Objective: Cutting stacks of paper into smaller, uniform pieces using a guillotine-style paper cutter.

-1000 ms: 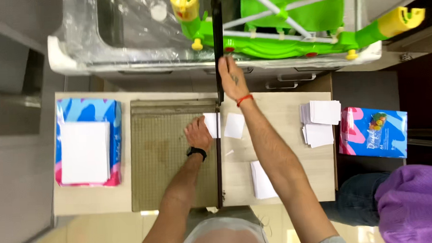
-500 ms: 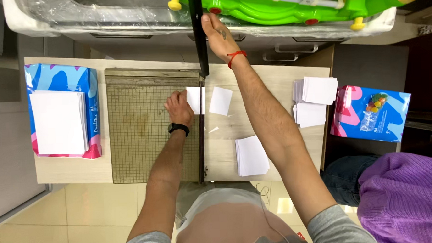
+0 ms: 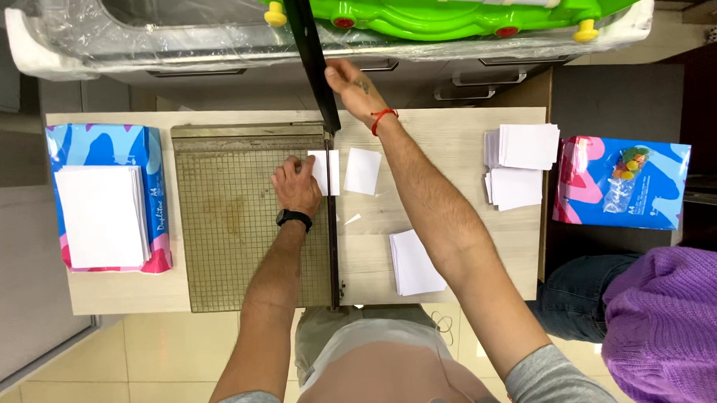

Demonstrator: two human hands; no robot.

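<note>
My left hand (image 3: 296, 188) flat, fingers spread, pressing small white paper sheet (image 3: 323, 172) onto gridded board of guillotine paper cutter (image 3: 248, 217); sheet pokes past cutting edge. My right hand (image 3: 353, 86) closed in grip around raised black cutter blade arm (image 3: 310, 56), near its top. Cut white paper piece (image 3: 363, 171) lies on pale wooden bench (image 3: 452, 143) just right of blade line. Stack of white cut cards (image 3: 524, 164) farther right.
</note>
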